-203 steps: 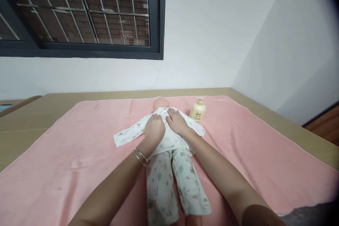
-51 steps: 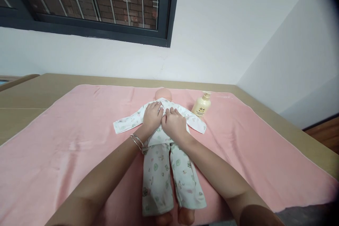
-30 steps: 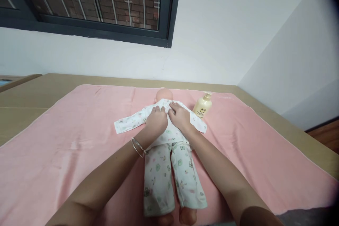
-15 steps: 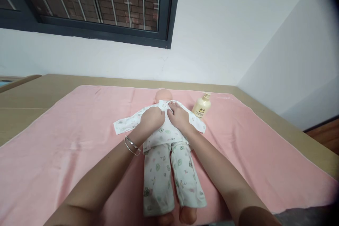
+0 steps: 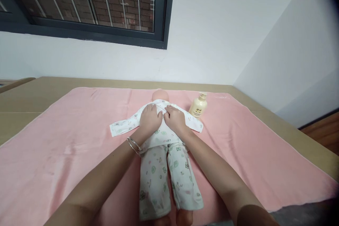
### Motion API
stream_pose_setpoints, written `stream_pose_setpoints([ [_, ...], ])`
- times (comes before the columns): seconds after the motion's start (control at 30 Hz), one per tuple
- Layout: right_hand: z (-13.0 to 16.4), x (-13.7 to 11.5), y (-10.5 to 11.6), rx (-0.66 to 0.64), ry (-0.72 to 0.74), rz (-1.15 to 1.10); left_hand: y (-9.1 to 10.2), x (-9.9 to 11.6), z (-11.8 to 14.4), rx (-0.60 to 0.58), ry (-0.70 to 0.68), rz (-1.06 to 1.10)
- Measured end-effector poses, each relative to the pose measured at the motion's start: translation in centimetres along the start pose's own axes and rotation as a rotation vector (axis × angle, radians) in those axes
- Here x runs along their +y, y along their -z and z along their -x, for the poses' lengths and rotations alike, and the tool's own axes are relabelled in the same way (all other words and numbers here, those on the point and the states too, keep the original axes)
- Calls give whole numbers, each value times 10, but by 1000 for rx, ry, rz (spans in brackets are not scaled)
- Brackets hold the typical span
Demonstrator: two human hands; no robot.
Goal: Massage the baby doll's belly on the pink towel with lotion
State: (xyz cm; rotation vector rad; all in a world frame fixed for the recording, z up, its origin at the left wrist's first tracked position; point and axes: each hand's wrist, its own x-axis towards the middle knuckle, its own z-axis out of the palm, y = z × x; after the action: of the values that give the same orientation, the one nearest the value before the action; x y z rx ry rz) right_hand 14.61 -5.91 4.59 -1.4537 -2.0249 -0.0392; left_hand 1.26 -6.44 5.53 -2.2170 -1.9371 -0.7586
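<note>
A baby doll (image 5: 160, 95) lies stretched out with its head away from me and its feet near the lower edge. It wears a white long-sleeved top (image 5: 159, 137) and matching trousers (image 5: 154, 180), both with a small green and pink print. My left hand (image 5: 150, 120), with silver bangles at the wrist, rests on the left part of the top's chest area, fingers laid out. Beside it my right hand (image 5: 175, 118) lies on the right part, fingers extended and thumb near the middle. Both sleeves spread out sideways. The doll's face is not visible.
A cream pump bottle (image 5: 198, 106) stands by the doll's right-hand sleeve. Beneath everything spreads a pink cloth (image 5: 92, 141) over a wooden surface (image 5: 29, 95). A white wall with a dark-framed, barred window (image 5: 106, 7) rises behind.
My left hand has gone from curled fingers to fingers laid out on the top. My right hand has moved slightly down the top. The whole view has shifted a little.
</note>
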Motion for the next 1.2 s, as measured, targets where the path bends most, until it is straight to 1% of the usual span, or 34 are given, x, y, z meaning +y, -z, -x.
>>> stream_pose_setpoints([
  [0.1, 6, -5, -3, 41, -7, 13, -4, -5, -4, -4, 6, 58],
  [0.2, 7, -6, -4, 52, -19, 5, -8, -8, -4, 0, 11, 84],
  [0.3, 1, -2, -2, 19, -17, -45, -12, -8, -4, 6, 6, 87],
  [0.43, -9, 7, -1, -83, -1, -126, -16, -7, 0, 50, 18, 81],
  [0.5, -11, 10, -2, -100, -5, -140, -16, -5, 1, 71, 22, 84],
  [0.57, -11, 11, -4, -90, -1, -132, -16, -3, 3, 75, 26, 89],
  [0.7, -6, 6, -3, -39, 17, -47, -12, -5, 0, 46, 36, 103],
  [0.8, 1, -3, -1, -4, 44, 27, -10, -12, -6, -7, 24, 150],
  [0.87, 7, -10, 1, -3, 76, 55, -10, -16, -9, -40, 18, 178],
  [0.97, 10, -15, 1, -15, 87, 61, -9, -19, -11, -50, 5, 165],
  [1.07, 6, -10, -1, -55, 73, 21, -7, -15, -9, -28, -23, 105],
  [1.2, -8, 7, -4, -167, 24, -57, 1, -3, -1, 2, -35, 0],
])
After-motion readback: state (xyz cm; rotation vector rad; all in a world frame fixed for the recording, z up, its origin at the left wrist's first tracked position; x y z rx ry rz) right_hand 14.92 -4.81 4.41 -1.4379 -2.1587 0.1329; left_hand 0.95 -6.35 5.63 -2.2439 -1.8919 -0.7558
